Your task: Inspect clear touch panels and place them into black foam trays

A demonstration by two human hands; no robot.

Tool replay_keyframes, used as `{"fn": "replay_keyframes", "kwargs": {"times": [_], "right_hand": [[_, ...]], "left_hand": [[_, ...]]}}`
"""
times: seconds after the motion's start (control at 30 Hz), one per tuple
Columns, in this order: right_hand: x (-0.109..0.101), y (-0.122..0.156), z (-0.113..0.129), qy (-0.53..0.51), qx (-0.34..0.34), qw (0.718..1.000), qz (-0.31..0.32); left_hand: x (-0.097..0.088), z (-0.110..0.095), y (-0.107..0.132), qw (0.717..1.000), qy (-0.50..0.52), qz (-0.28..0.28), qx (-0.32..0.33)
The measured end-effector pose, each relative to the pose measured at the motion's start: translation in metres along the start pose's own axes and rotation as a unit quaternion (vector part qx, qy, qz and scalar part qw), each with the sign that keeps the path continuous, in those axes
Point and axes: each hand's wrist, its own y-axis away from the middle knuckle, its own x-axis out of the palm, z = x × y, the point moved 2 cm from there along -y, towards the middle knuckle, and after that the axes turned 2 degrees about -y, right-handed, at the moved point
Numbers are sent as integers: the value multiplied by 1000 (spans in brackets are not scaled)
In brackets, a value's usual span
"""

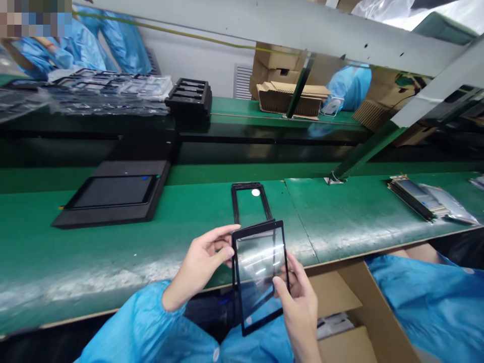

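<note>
A clear glass panel with a black border (259, 272) is held upright over my lap at the bench's front edge. My left hand (204, 262) grips its left edge with curled fingers. My right hand (300, 295) pinches its right edge, thumb on the face. Just beyond it a black rectangular frame (250, 201) lies flat on the green bench (151, 237), with a small white round spot inside it.
A black tray holding a dark screen (113, 194) lies at the left. A stack of bagged panels (427, 199) sits at the right. An open cardboard box (351, 312) is by my right knee. Black trays (189, 96), cartons and blue-sleeved people are across the far bench.
</note>
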Motion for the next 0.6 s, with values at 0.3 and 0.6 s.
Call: {"fn": "replay_keyframes", "kwargs": {"times": [0.3, 0.6], "right_hand": [[3, 3, 7, 13, 33, 999, 8], [5, 3, 6, 48, 5, 999, 22]], "left_hand": [[-2, 8, 0, 999, 45, 10, -17], [0, 9, 2, 997, 71, 0, -16]]}}
